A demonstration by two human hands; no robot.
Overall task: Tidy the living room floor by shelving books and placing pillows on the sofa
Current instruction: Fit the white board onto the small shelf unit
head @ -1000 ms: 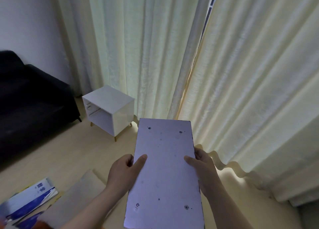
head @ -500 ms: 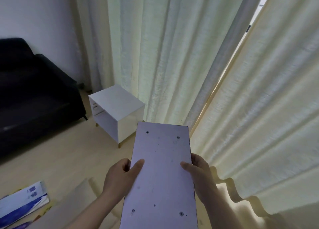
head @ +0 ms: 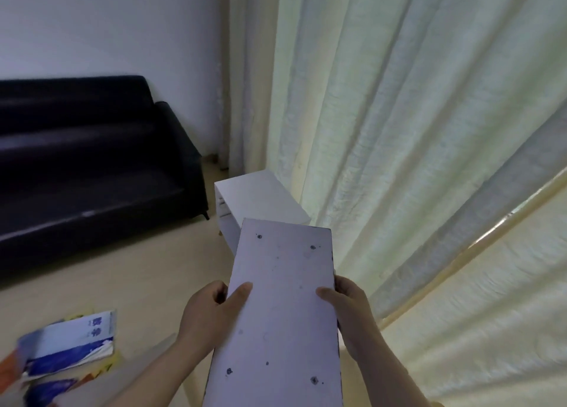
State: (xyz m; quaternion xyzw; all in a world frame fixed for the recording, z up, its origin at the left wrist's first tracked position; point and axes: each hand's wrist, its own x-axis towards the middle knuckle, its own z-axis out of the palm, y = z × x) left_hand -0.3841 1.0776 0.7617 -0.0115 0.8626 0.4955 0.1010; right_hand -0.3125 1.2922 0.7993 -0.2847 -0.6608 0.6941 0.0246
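The left hand (head: 208, 317) and right hand (head: 349, 311) still grasp the white board (head: 282, 314) by its long edges. The view has turned left, so the white cabinet (head: 260, 198) is now straight ahead. The books (head: 70, 348) lie unshelved on the floor.

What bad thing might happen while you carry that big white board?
The white board points at the white cabinet and might bump it. The left hand and right hand grip only its side edges, so it may slip. The books lying nearby could trip you.
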